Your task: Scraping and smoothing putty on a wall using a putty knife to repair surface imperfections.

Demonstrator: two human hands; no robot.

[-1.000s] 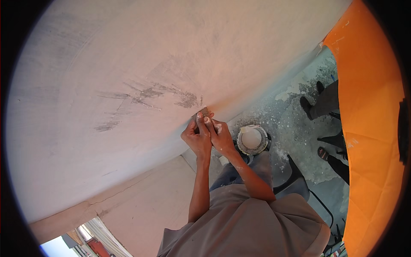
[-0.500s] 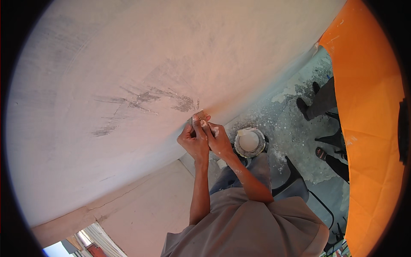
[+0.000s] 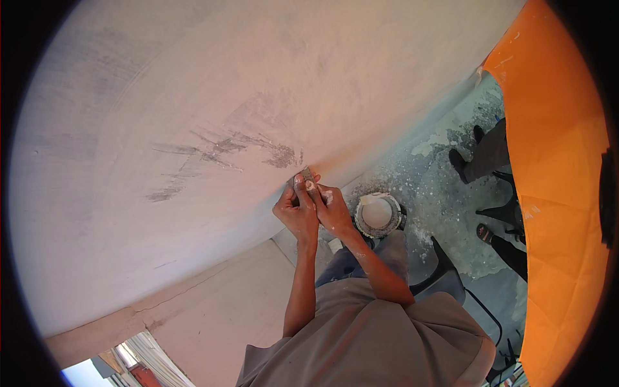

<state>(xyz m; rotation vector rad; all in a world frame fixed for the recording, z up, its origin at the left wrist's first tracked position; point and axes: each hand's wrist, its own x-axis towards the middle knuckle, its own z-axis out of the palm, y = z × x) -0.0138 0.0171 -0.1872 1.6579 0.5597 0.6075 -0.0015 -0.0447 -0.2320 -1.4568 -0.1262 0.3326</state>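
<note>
Both my hands are closed together on a small grey-brown flat piece (image 3: 305,171) against the pale wall (image 3: 161,84). My left hand (image 3: 296,213) is on the left, its thumb over the piece. My right hand (image 3: 332,209), spotted with white residue, presses beside it with its thumb on the piece too. Dark scuffed streaks (image 3: 219,147) mark the wall just above and left of my fingers. The underside of the piece is hidden.
A bucket of white material (image 3: 376,211) stands on the spattered floor (image 3: 432,161) near my legs. A black chair (image 3: 438,271) is to its lower right. Other people's legs (image 3: 477,161) show beside an orange sheet (image 3: 561,193). A cracked pink surface (image 3: 213,309) lies at lower left.
The whole view shifted slightly down and left half a second ago, then partly back. My hands stay together on the piece at almost the same spot on the wall.
</note>
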